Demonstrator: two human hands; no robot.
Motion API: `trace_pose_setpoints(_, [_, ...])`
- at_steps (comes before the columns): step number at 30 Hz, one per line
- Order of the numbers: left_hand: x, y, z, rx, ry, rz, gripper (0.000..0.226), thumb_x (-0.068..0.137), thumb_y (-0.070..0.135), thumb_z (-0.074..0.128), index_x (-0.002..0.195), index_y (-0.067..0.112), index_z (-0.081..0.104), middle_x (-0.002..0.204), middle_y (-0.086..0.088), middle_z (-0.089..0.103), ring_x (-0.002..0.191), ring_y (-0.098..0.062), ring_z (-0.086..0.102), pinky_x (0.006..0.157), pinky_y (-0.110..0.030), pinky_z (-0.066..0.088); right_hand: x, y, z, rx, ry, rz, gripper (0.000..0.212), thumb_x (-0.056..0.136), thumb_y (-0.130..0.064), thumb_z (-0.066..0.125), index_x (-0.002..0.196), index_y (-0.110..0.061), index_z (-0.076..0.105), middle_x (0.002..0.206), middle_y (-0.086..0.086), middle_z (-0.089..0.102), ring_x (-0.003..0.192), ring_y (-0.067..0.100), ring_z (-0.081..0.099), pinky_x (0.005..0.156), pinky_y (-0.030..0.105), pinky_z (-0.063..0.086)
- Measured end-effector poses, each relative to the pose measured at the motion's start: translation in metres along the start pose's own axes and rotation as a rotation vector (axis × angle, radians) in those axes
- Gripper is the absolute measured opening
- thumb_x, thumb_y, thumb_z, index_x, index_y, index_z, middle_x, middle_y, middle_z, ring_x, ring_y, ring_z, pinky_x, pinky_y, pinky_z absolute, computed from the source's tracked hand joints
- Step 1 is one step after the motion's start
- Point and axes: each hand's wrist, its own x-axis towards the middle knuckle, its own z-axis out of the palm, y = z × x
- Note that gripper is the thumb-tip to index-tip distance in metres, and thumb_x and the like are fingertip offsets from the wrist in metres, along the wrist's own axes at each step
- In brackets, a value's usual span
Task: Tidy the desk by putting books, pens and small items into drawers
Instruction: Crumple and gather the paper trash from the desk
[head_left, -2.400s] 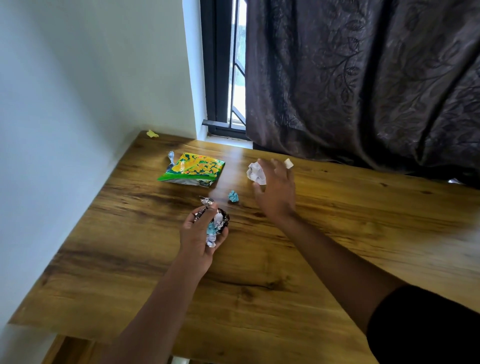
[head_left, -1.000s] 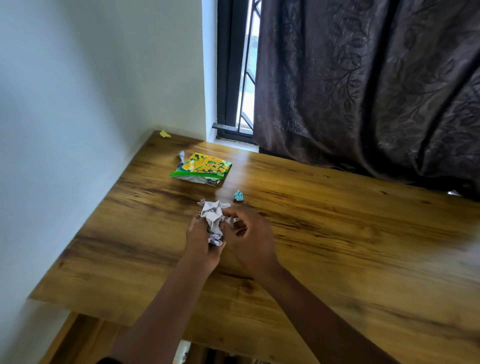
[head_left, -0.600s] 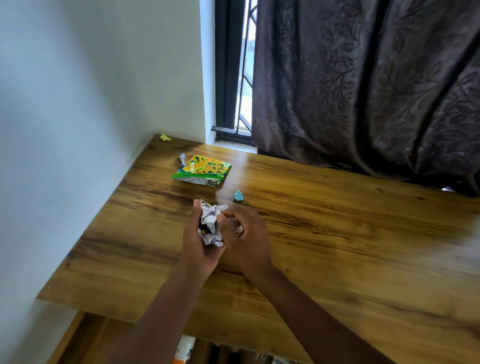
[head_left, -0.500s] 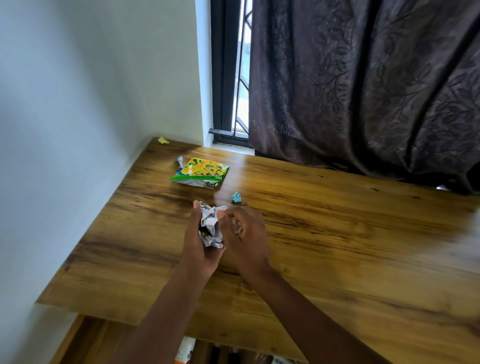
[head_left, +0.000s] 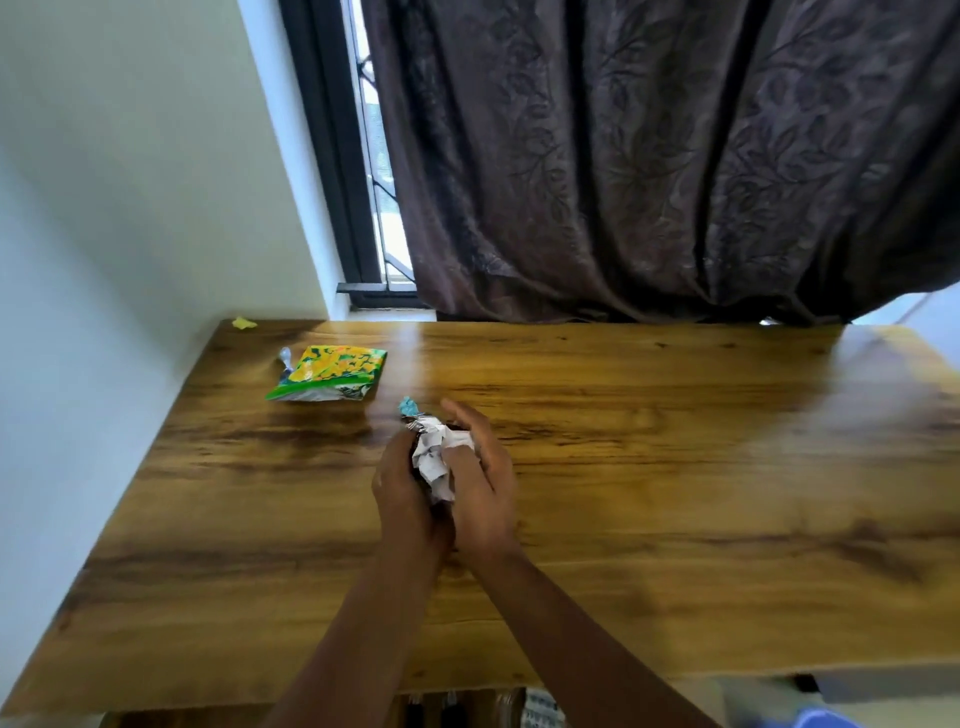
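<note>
Curtain (head_left: 649, 156): dark, leaf-patterned, hangs along the far edge of the counter; a barred window (head_left: 371, 156) shows at its left.

Counter (head_left: 675, 493): wood-grain top, wall on its left side. A shelf or opening under the near edge holds things too blurred to name.

Left hand (head_left: 402, 493): over the counter's middle, fingers curled round a wad of crumpled wrappers (head_left: 434, 457), gripping it from the left.

Right hand (head_left: 480, 483): pressed against the same wad from the right, thumb on the paper, fingers half extended past it; whether they grip or only press cannot be told.

Snack packet (head_left: 330, 371): green and yellow, lies flat, long axis running left to right, well apart from the hands toward the far left. The left hand is nearer, but full.

Blue scrap (head_left: 408, 406): small crumpled piece, on the counter just beyond the wad, at the fingertips of both hands. Judged the next pickup; the right hand appears freer to take it.

Yellow scrap (head_left: 243, 323): tiny, at the far-left corner by the wall.

Obstructions: nothing lies between the hands and the blue scrap. No drawer is in view.
</note>
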Motion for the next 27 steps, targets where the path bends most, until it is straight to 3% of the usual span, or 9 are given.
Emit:
trace_pose_setpoints(2, [-0.001, -0.012, 0.011, 0.008, -0.023, -0.022, 0.064, 0.063, 0.042, 0.086, 0.115, 0.014, 0.062, 0.115, -0.013, 0.054, 0.101, -0.031, 0.057, 0.081, -0.040, 0.049, 0.000, -0.001, -0.015, 0.069, 0.050, -0.026, 0.039, 0.088, -0.018, 0.051, 0.119, -0.022, 0.074, 0.123, 0.002, 0.072, 0.116, 0.026, 0.067, 0.098, 0.057, 0.053])
trace_pose_setpoints(5, [-0.011, -0.034, 0.030, 0.039, -0.040, -0.010, 0.050, 0.072, 0.039, 0.078, 0.112, 0.011, 0.065, 0.105, -0.017, 0.060, 0.092, -0.029, 0.063, 0.075, -0.037, 0.053, -0.006, -0.014, -0.039, 0.138, 0.127, -0.057, 0.026, 0.097, -0.021, 0.058, 0.110, -0.009, 0.076, 0.114, 0.010, 0.075, 0.110, 0.032, 0.070, 0.095, 0.054, 0.056])
trace_pose_setpoints(7, [-0.021, -0.053, 0.048, 0.106, -0.069, -0.016, 0.054, 0.075, 0.039, 0.075, 0.117, 0.005, 0.069, 0.112, -0.021, 0.065, 0.097, -0.034, 0.065, 0.083, -0.044, 0.054, -0.011, -0.023, -0.062, 0.170, 0.234, -0.047, 0.023, 0.095, -0.026, 0.070, 0.105, -0.007, 0.075, 0.108, 0.012, 0.076, 0.105, 0.032, 0.072, 0.089, 0.046, 0.059])
trace_pose_setpoints(9, [-0.032, -0.077, 0.070, 0.137, -0.095, -0.041, 0.052, 0.078, 0.033, 0.074, 0.123, 0.007, 0.071, 0.116, -0.023, 0.067, 0.100, -0.037, 0.066, 0.092, -0.052, 0.051, -0.016, -0.031, -0.092, 0.186, 0.325, -0.044, 0.025, 0.090, -0.027, 0.075, 0.104, -0.007, 0.075, 0.107, 0.013, 0.076, 0.104, 0.032, 0.073, 0.088, 0.046, 0.059])
trace_pose_setpoints(12, [-0.051, -0.113, 0.102, 0.148, -0.188, -0.111, 0.054, 0.082, 0.028, 0.074, 0.130, 0.005, 0.066, 0.131, -0.025, 0.064, 0.117, -0.043, 0.063, 0.105, -0.059, 0.045, -0.021, -0.038, -0.142, 0.215, 0.410, -0.052, 0.023, 0.091, -0.017, 0.071, 0.113, -0.010, 0.073, 0.110, 0.013, 0.075, 0.106, 0.035, 0.071, 0.093, 0.052, 0.058])
trace_pose_setpoints(16, [-0.079, -0.170, 0.144, 0.120, -0.245, -0.195, 0.041, 0.091, 0.022, 0.065, 0.130, 0.007, 0.068, 0.135, -0.019, 0.066, 0.127, -0.041, 0.061, 0.113, -0.058, 0.042, -0.032, -0.043, -0.215, 0.391, 0.538, -0.022, 0.037, 0.092, -0.004, 0.063, 0.127, -0.016, 0.069, 0.117, 0.007, 0.075, 0.108, 0.025, 0.072, 0.088, 0.037, 0.059])
trace_pose_setpoints(21, [-0.128, -0.250, 0.191, 0.143, -0.272, -0.284, 0.032, 0.103, 0.032, 0.051, 0.123, 0.013, 0.069, 0.132, -0.013, 0.067, 0.125, -0.034, 0.062, 0.111, -0.051, 0.045, -0.061, -0.052, -0.316, 0.455, 0.637, -0.053, 0.043, 0.083, -0.012, 0.058, 0.124, -0.004, 0.068, 0.108, 0.009, 0.076, 0.096, 0.020, 0.073, 0.079, 0.028, 0.057])
trace_pose_setpoints(24, [-0.163, -0.311, 0.209, 0.189, -0.289, -0.339, 0.029, 0.102, 0.028, 0.052, 0.120, 0.014, 0.070, 0.120, -0.011, 0.070, 0.115, -0.030, 0.065, 0.104, -0.045, 0.049, -0.089, -0.046, -0.383, 0.418, 0.727, -0.017, 0.036, 0.086, -0.014, 0.060, 0.118, -0.002, 0.068, 0.109, 0.024, 0.074, 0.097, 0.031, 0.072, 0.084, 0.038, 0.058])
trace_pose_setpoints(27, [-0.191, -0.361, 0.212, 0.241, -0.311, -0.405, 0.027, 0.102, 0.028, 0.050, 0.113, 0.016, 0.071, 0.110, -0.010, 0.072, 0.103, -0.027, 0.068, 0.097, -0.042, 0.052, -0.118, -0.033, -0.429, 0.417, 0.781, 0.003, 0.030, 0.088, -0.013, 0.061, 0.113, 0.001, 0.068, 0.105, 0.023, 0.074, 0.095, 0.031, 0.072, 0.084, 0.039, 0.057])
